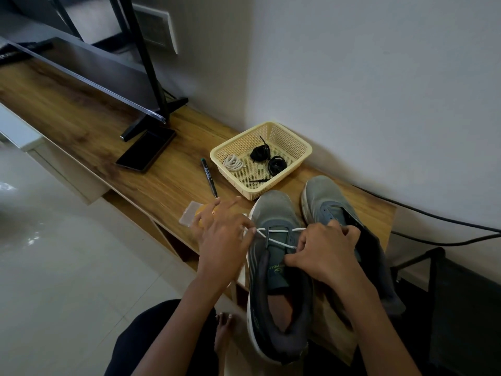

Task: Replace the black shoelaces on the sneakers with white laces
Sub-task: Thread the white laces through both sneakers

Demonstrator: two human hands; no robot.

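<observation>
Two grey sneakers stand side by side on the wooden table, toes pointing away from me. The left sneaker (pixel 273 256) has a white lace (pixel 276 234) threaded through its lowest eyelets, crossing over the tongue. My left hand (pixel 225 240) pinches one end of that lace at the shoe's left side. My right hand (pixel 325 253) grips the other end at the right side, lying over the gap between the shoes. The right sneaker (pixel 328 202) shows no lace. A cream basket (pixel 298 139) behind the shoes holds two black lace bundles (pixel 268 158) and a coiled white lace (pixel 233 162).
A black pen (pixel 209 177) lies left of the basket. A small clear packet (pixel 189 213) sits under my left hand. A dark phone (pixel 146 149) lies by the monitor stand (pixel 151 115). Black cables (pixel 447 221) run along the wall at right.
</observation>
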